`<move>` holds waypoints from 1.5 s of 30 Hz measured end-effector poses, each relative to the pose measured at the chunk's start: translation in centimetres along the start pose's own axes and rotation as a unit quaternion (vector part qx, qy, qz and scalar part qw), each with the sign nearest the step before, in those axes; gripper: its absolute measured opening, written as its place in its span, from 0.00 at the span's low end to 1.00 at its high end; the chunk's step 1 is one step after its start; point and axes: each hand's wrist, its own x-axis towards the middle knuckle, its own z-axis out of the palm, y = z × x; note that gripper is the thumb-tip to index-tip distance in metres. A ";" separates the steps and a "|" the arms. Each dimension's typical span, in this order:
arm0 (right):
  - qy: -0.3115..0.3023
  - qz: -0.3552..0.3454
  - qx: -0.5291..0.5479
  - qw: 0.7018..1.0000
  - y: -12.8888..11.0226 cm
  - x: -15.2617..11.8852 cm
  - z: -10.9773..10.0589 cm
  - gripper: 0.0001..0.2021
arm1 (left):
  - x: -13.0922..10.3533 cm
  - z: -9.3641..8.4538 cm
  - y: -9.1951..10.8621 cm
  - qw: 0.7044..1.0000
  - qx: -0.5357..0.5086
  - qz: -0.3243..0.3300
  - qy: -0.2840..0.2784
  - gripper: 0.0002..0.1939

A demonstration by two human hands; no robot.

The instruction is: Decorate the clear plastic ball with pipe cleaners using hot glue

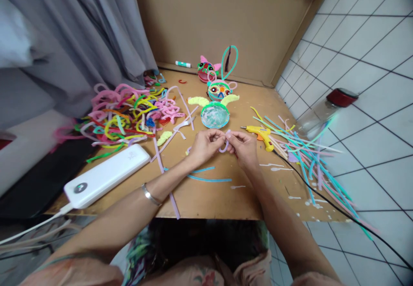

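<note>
My left hand (pixel 206 145) and my right hand (pixel 242 147) meet over the middle of the cardboard board (pixel 209 191). Between their fingertips both pinch a short lilac pipe cleaner (pixel 225 144) bent into a small loop. Just beyond the hands lies a round turquoise-rimmed craft piece (pixel 214 115) with two yellow fuzzy wings. Behind it stands a small pipe-cleaner figure with big eyes (pixel 219 89), and further back a pink-eared one (pixel 205 69).
A tangled heap of coloured pipe cleaners (pixel 129 113) lies at the left. A white power bank (pixel 108 175) sits at the front left. A yellow glue gun (pixel 262 134) with a black cord, straight pipe cleaners (pixel 306 152) and a red-capped bottle (pixel 322 111) are at the right.
</note>
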 end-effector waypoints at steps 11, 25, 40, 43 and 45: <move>0.019 0.005 0.006 1.000 0.3 0.1 0.0 0.13 | 0.1 0.0 -0.1 0.995 0.084 0.044 0.019 0.09; 0.011 -0.114 -0.070 0.991 0.2 -0.2 0.2 0.10 | 0.8 -1.4 1.2 0.996 0.080 0.010 0.044 0.08; -0.022 -0.106 -0.120 0.987 0.5 -0.3 0.3 0.11 | 0.6 -1.8 2.1 0.996 0.071 0.046 -0.013 0.06; -0.039 -0.072 -0.091 0.992 0.3 -0.3 0.4 0.13 | 0.8 -2.0 1.9 0.997 0.058 0.035 -0.036 0.06; -0.047 -0.056 -0.080 0.994 0.2 -0.3 0.4 0.14 | 1.0 -2.2 1.7 0.996 0.049 0.040 -0.056 0.07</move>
